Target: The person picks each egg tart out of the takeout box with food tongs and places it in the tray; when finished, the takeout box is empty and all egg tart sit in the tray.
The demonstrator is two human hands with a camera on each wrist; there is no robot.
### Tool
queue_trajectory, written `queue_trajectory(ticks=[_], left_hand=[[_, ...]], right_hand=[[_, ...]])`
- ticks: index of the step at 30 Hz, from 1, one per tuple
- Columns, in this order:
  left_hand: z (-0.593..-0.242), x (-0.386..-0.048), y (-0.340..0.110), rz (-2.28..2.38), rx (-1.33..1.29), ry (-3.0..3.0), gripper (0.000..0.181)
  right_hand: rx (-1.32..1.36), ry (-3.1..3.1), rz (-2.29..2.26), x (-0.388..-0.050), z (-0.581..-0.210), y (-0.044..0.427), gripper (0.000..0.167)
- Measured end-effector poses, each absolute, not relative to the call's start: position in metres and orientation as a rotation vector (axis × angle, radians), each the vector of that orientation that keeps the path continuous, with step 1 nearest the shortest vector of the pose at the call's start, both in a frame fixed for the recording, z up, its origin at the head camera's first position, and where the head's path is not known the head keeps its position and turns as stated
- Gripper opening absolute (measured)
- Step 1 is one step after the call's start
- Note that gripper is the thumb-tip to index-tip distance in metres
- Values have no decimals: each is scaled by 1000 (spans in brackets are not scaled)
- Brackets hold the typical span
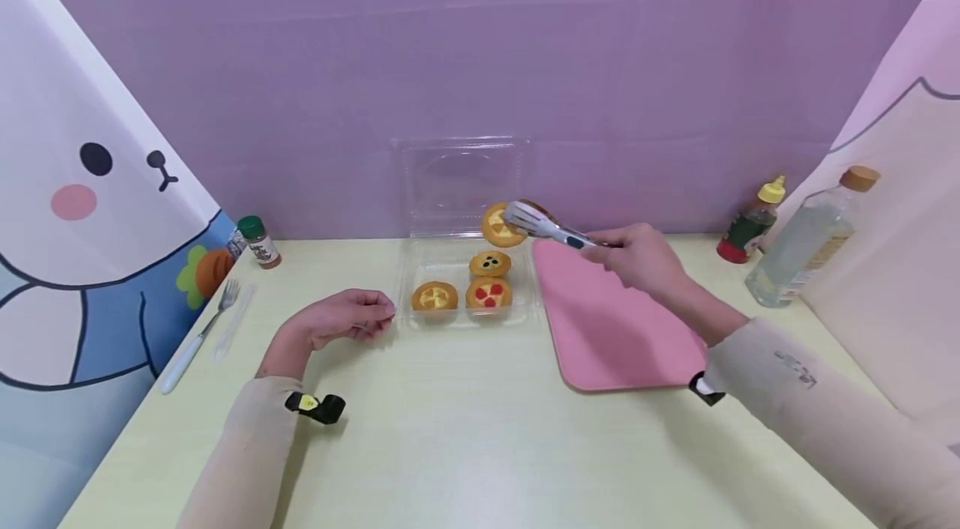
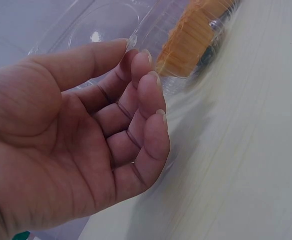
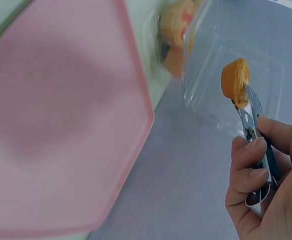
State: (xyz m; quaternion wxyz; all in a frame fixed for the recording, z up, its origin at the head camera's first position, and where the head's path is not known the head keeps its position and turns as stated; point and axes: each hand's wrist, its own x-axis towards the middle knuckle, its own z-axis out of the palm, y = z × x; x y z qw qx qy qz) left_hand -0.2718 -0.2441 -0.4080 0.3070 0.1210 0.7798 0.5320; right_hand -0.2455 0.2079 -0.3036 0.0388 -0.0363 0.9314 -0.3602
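The right hand point(image 1: 637, 262) grips metal tongs point(image 1: 551, 227), whose tips hold a round tart point(image 1: 501, 225) in the air above the back right of a clear plastic container point(image 1: 465, 244). In the right wrist view the tart point(image 3: 234, 82) is tilted between the tong tips. Inside the container sit a cream-topped tart point(image 1: 434, 296), a tart with red pieces point(image 1: 489, 293) and one with dark pieces point(image 1: 491, 264). At the container's left edge the left hand point(image 1: 341, 319) pinches the rim between thumb and index finger; the left wrist view shows this hand point(image 2: 85, 130) with its other fingers bent.
A pink board point(image 1: 622, 329) lies right of the container, whose clear lid point(image 1: 465, 187) stands up behind. At the left are a green-capped jar point(image 1: 259, 242), a fork point(image 1: 198, 339) and a clear wrapped piece. A squeeze bottle point(image 1: 751, 221) and a large bottle point(image 1: 810, 237) stand at the right.
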Motion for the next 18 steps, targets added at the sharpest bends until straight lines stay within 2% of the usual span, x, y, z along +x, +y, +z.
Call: queue_trajectory(ticks=[7,18], left_hand=[[-407,-271,-244,1413,315,2068,33],[-407,-270,-243,1419,321,2063,37]], right_hand=[[-122,2908,-1052,-239,-299,239,44],[-46,2924,-1020,-233,-311,274,46]])
